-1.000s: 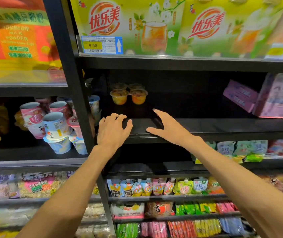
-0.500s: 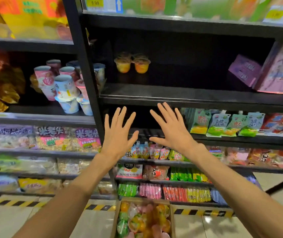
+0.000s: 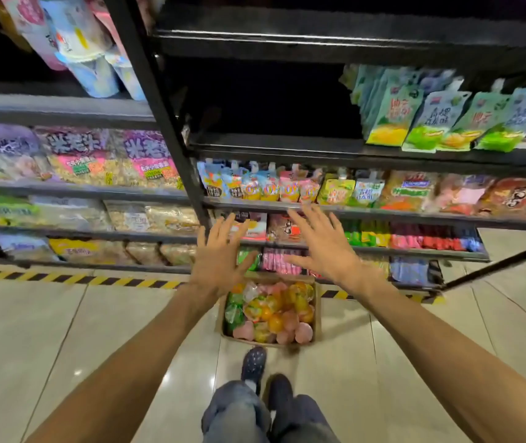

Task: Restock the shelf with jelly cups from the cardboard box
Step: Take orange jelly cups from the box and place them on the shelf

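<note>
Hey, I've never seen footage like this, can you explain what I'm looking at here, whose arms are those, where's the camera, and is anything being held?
There is no machine here. The camera sits on a person's head and looks forward and down, so the two bare arms are their own. The left hand and right hand are both spread open, holding nothing, reaching out above a cardboard box on the tiled floor. The box is full of jelly cups in orange, pink and green. Behind it stand dark store shelves packed with snack pouches. The person's shoes and trouser legs show at the bottom.

Orange, pink and green jelly cups fill the brown cardboard box; yellow-black striped floor tape.
</note>
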`<state>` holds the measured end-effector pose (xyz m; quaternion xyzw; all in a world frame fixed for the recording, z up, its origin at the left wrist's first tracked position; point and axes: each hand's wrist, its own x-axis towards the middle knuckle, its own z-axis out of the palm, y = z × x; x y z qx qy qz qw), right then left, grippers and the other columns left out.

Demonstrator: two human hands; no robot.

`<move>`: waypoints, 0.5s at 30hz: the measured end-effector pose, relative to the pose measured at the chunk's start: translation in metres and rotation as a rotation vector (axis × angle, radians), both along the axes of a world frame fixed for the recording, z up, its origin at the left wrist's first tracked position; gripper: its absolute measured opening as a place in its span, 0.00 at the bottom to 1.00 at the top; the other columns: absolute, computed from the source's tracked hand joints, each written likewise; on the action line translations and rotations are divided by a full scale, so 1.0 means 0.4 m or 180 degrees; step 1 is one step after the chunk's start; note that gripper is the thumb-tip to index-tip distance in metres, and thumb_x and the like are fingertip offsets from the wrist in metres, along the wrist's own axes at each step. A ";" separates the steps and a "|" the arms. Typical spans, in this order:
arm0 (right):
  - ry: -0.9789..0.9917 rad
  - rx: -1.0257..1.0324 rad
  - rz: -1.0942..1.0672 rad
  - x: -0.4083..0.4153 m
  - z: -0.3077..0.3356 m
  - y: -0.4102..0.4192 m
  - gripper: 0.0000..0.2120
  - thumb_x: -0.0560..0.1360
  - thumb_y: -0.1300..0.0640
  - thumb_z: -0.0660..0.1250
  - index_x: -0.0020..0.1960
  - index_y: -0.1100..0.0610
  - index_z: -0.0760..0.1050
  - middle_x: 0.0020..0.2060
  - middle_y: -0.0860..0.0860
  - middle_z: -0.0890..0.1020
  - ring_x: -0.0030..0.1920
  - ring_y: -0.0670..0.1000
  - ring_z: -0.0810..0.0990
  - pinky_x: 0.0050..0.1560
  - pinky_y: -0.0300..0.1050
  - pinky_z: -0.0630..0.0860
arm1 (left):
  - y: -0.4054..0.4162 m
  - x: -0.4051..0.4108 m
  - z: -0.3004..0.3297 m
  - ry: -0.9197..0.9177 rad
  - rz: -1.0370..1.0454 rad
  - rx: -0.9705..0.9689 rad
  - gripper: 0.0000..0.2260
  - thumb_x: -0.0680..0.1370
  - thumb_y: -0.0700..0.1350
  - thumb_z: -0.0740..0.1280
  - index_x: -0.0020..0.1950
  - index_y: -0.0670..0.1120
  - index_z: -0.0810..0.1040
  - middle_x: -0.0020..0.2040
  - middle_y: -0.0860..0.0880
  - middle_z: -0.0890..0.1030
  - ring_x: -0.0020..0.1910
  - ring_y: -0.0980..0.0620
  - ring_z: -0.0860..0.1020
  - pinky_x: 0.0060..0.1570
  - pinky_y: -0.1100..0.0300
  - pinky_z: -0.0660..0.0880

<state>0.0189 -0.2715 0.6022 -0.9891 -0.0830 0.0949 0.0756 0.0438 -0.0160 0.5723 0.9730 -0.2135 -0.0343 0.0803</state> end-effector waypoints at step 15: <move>0.1238 0.0627 -0.0784 -0.132 -0.626 -0.078 0.49 0.74 0.28 0.65 0.84 0.46 0.46 0.84 0.52 0.53 0.84 0.56 0.48 0.82 0.62 0.49 | -0.041 -0.099 -0.706 0.1553 -0.0018 -0.0025 0.32 0.83 0.64 0.57 0.84 0.55 0.54 0.83 0.44 0.59 0.80 0.40 0.60 0.77 0.41 0.62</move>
